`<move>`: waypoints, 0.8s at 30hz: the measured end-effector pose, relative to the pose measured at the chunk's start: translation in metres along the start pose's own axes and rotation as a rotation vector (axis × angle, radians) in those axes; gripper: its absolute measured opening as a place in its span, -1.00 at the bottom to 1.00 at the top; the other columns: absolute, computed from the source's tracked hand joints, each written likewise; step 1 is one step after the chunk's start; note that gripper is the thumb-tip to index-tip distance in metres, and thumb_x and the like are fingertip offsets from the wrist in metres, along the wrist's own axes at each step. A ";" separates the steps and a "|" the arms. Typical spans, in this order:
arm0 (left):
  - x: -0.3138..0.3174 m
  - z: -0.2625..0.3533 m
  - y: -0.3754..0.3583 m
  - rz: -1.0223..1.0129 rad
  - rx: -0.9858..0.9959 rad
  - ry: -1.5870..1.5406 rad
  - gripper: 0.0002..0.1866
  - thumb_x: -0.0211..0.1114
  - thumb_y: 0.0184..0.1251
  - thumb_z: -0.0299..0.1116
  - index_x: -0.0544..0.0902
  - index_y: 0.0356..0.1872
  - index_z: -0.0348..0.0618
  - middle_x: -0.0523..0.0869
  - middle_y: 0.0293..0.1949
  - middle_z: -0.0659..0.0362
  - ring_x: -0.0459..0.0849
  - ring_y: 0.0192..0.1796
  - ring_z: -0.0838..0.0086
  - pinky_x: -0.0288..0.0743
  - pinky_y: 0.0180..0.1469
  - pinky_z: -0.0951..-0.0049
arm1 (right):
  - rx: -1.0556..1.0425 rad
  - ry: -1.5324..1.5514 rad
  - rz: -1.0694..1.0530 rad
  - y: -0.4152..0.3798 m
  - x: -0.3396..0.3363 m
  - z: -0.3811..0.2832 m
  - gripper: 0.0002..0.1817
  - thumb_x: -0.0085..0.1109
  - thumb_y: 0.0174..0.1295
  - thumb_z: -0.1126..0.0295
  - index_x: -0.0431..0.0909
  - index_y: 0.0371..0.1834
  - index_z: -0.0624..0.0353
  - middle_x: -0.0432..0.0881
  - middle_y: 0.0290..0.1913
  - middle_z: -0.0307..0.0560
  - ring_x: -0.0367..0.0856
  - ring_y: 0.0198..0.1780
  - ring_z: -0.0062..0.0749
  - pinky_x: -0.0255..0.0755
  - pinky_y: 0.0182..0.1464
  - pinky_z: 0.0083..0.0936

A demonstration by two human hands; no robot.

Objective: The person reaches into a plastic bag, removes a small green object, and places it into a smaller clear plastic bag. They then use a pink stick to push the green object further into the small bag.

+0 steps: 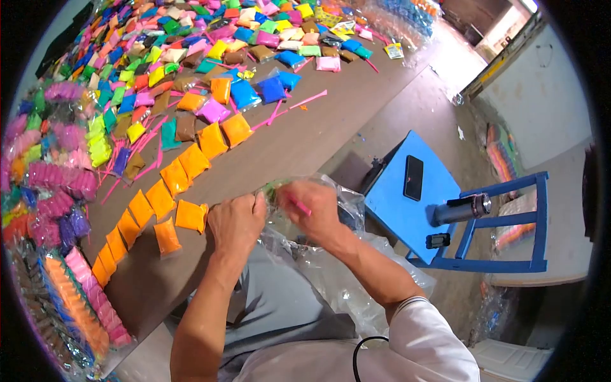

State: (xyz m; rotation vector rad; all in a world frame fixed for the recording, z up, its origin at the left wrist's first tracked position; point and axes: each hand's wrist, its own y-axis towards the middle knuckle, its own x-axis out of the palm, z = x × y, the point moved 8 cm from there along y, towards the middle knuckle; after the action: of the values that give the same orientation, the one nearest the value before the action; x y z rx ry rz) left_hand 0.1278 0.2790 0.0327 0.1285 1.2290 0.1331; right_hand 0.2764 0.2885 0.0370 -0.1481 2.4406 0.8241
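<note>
My left hand [238,219] is closed at the table's front edge, with its thumb and fingers against the rim of a clear plastic bag [337,274] that hangs over my lap. Just right of it, my right hand [312,209], slightly blurred, is curled round a pink plastic stick [299,205] above the bag's mouth. A bit of green shows between the hands; what it is I cannot make out. Left of my left hand lie two orange packets [191,216], [167,237]. Beyond them a curved row of orange packets [160,198] runs across the brown table [280,143].
A heap of packets in many colours [245,94] covers the table's far side, with pink sticks [289,109] among them. Bagged stacks [95,296] line the left edge. On the right, a blue chair [407,197] bears a phone [413,178], a flask [461,209] and a small black object [438,240].
</note>
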 end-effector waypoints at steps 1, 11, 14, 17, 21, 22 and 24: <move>0.002 -0.001 -0.001 0.002 0.000 0.009 -0.63 0.28 0.30 -0.12 0.69 -0.59 -0.17 0.69 -0.55 -0.07 0.69 -0.47 -0.05 0.53 -0.36 0.00 | -0.069 -0.060 -0.012 -0.003 0.005 -0.013 -0.76 0.28 -0.15 0.63 0.60 -0.39 0.09 0.60 -0.52 -0.13 0.66 -0.45 -0.21 0.49 -0.42 -0.34; 0.000 0.002 -0.003 0.000 0.007 0.011 -0.64 0.29 0.29 -0.12 0.70 -0.58 -0.17 0.69 -0.55 -0.08 0.69 -0.46 -0.05 0.54 -0.36 0.00 | -0.038 -0.122 -0.009 -0.003 0.006 -0.006 -0.80 0.21 -0.14 0.63 0.54 -0.44 0.09 0.55 -0.57 -0.14 0.59 -0.55 -0.23 0.43 -0.49 -0.34; -0.001 0.000 -0.001 -0.008 -0.002 0.009 -0.65 0.29 0.29 -0.13 0.70 -0.58 -0.18 0.70 -0.54 -0.08 0.70 -0.46 -0.04 0.54 -0.35 -0.01 | 0.116 -0.086 0.036 0.001 -0.005 0.013 -0.88 0.25 0.00 0.52 0.51 -0.43 0.08 0.56 -0.54 -0.08 0.61 -0.48 -0.11 0.43 -0.44 -0.24; 0.002 0.000 -0.002 0.007 0.012 0.006 -0.65 0.29 0.28 -0.13 0.70 -0.57 -0.18 0.70 -0.55 -0.07 0.70 -0.46 -0.04 0.55 -0.35 -0.01 | 0.043 -0.044 0.068 -0.006 0.000 -0.008 -0.88 0.25 -0.01 0.54 0.51 -0.46 0.09 0.55 -0.56 -0.06 0.61 -0.48 -0.09 0.44 -0.43 -0.24; 0.001 0.001 -0.001 0.015 0.011 -0.004 -0.64 0.30 0.29 -0.12 0.70 -0.58 -0.17 0.69 -0.56 -0.07 0.70 -0.46 -0.05 0.55 -0.35 -0.01 | 0.036 -0.096 0.028 -0.006 0.015 -0.006 -0.90 0.28 0.01 0.51 0.54 -0.45 0.10 0.56 -0.56 -0.06 0.60 -0.50 -0.10 0.44 -0.45 -0.26; 0.001 0.000 -0.001 0.011 0.008 -0.002 -0.64 0.29 0.29 -0.11 0.70 -0.57 -0.17 0.70 -0.56 -0.07 0.70 -0.46 -0.05 0.55 -0.34 -0.01 | 0.033 -0.120 0.013 0.000 0.015 -0.003 -0.92 0.29 0.08 0.50 0.56 -0.44 0.10 0.57 -0.56 -0.07 0.60 -0.53 -0.11 0.43 -0.48 -0.31; 0.002 0.001 -0.002 0.016 0.007 -0.019 -0.63 0.28 0.31 -0.12 0.69 -0.58 -0.18 0.67 -0.56 -0.09 0.67 -0.46 -0.07 0.50 -0.36 -0.02 | 0.066 -0.133 0.019 0.007 0.005 0.002 -0.92 0.29 0.03 0.49 0.56 -0.44 0.09 0.56 -0.57 -0.08 0.61 -0.52 -0.16 0.43 -0.47 -0.32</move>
State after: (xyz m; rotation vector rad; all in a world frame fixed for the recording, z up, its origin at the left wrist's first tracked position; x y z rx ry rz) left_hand 0.1289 0.2777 0.0309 0.1450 1.2098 0.1411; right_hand 0.2711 0.2955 0.0365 -0.0445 2.3435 0.7369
